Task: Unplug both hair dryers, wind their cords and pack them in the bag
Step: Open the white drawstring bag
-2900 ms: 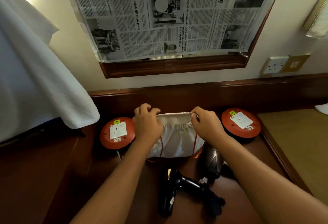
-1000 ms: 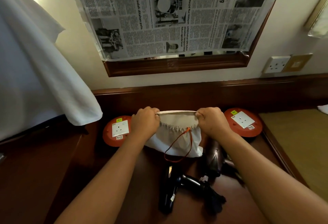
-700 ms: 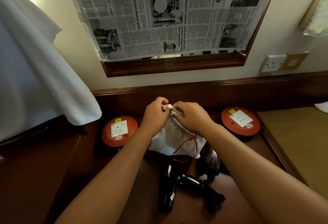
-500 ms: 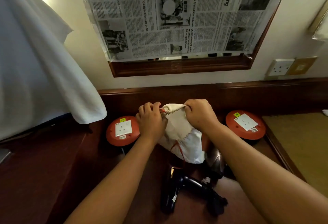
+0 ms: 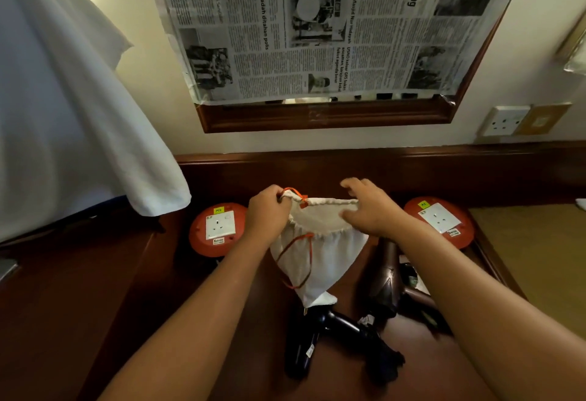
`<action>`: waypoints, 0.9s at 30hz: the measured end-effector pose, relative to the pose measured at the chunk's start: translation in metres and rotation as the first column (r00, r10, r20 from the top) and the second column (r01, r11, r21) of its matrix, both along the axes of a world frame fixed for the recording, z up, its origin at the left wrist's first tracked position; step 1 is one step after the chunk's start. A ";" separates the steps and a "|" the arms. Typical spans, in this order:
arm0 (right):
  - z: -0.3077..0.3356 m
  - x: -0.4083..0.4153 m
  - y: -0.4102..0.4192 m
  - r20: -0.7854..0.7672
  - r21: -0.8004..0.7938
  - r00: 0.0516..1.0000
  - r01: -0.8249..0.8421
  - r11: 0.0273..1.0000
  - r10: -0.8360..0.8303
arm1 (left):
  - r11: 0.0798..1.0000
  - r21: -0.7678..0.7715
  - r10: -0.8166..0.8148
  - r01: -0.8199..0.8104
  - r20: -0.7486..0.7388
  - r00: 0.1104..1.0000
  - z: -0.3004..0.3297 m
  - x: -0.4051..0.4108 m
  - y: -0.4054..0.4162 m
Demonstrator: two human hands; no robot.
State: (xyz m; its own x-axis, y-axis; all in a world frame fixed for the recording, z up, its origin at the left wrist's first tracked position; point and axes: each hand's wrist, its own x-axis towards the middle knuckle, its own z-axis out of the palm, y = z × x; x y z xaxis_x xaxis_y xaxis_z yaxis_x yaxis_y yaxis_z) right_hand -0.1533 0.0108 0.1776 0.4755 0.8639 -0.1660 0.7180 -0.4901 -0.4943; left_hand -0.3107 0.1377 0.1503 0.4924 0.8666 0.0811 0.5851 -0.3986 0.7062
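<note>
Overhead, soft gathered cloth bag (image 5: 320,258) between left hand (image 5: 265,213) and right hand (image 5: 367,210).

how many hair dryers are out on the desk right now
2. A black hair dryer lies on the desk nearest the camera, below the white drawstring bag. A brown hair dryer lies to its right, partly hidden by the right forearm. Neither is in the bag.

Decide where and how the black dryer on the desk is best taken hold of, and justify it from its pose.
Probably by its handle, from above. The black dryer lies flat on the desk below the bag, its handle jutting right, slim and clear on top. The barrel looks thicker, and the bag's corner hangs over its far end.
</note>
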 end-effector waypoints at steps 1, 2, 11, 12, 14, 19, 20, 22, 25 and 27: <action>0.002 -0.006 0.003 0.026 -0.005 0.998 -0.062 0.998 0.062 | 0.999 0.000 -0.034 0.034 0.021 0.999 0.002 0.006 -0.003; 0.003 -0.015 0.007 0.074 0.002 0.992 -0.107 0.994 0.107 | 0.998 -0.001 -0.070 0.070 0.036 0.997 0.005 0.011 -0.005; 0.002 -0.026 0.019 0.346 0.201 0.938 -0.096 0.975 0.021 | 0.971 0.114 -0.209 0.209 -0.011 0.978 0.010 0.016 -0.008; 0.003 -0.024 0.018 0.365 0.214 0.931 -0.092 0.972 0.008 | 0.966 0.156 -0.201 0.206 -0.053 0.978 0.007 0.015 -0.009; 0.004 -0.017 0.014 0.352 0.218 0.936 -0.056 0.974 -0.025 | 0.950 0.255 -0.150 0.181 -0.138 0.979 0.002 0.009 -0.008; 0.006 0.009 -0.001 0.213 0.211 0.964 0.113 0.971 -0.158 | 0.959 0.267 -0.040 0.091 -0.192 0.981 -0.012 -0.018 0.007; 0.004 0.011 -0.002 0.194 0.201 0.966 0.131 0.971 -0.171 | 0.966 0.246 -0.039 0.083 -0.180 0.983 -0.012 -0.018 0.008; 0.003 0.011 -0.002 0.193 0.177 0.968 0.126 0.976 -0.160 | 0.977 0.202 -0.047 0.072 -0.128 0.991 -0.010 -0.015 0.008; -0.002 0.013 0.000 0.264 0.192 0.959 0.057 0.980 -0.107 | 0.985 0.154 -0.074 0.078 -0.031 0.997 -0.005 -0.009 0.007; -0.003 0.014 0.001 0.268 0.208 0.960 0.027 0.978 -0.083 | 0.986 0.143 -0.086 0.080 0.035 0.996 -0.001 -0.006 0.006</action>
State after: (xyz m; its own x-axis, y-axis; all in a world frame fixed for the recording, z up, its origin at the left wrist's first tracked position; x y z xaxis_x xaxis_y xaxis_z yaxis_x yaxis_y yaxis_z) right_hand -0.1394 0.0122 0.1748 0.5257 0.8371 0.1511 0.8140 -0.4435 -0.3750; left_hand -0.3166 0.1439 0.1491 0.5559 0.8013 0.2212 0.5180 -0.5420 0.6617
